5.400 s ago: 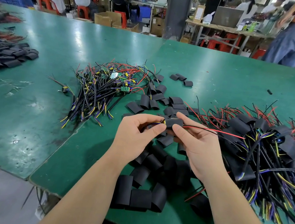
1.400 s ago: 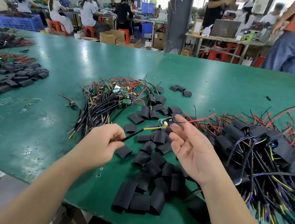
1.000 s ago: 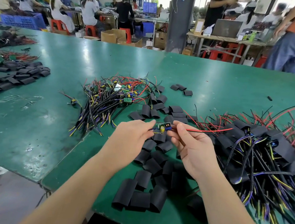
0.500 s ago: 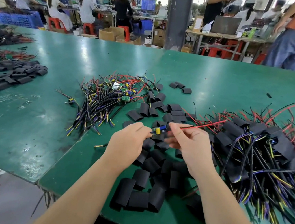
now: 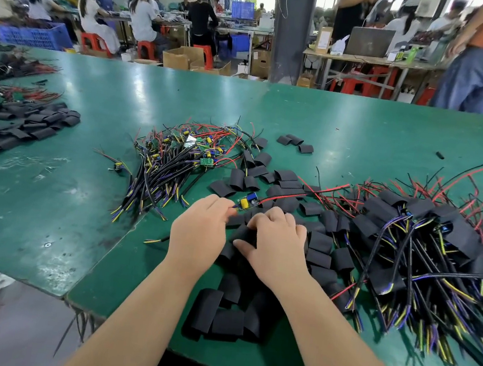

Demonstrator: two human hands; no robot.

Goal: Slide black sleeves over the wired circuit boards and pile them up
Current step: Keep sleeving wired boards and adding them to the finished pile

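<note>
Now off small green red-wired circuit board [image 5: 248, 201]: right hand [image 5: 274, 246] down, curled round flat black tubular sleeve [image 5: 243, 235] under its fingers. Pinching board at left hand [image 5: 199, 229] fingertips. Sleeving likely next.

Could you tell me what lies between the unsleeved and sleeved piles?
Head view: loose black sleeves, the left hand pinching a circuit board, the right hand gripping a sleeve.

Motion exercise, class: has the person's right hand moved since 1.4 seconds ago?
Yes: right hand came down onto the loose black tube sleeves on the green table.
</note>
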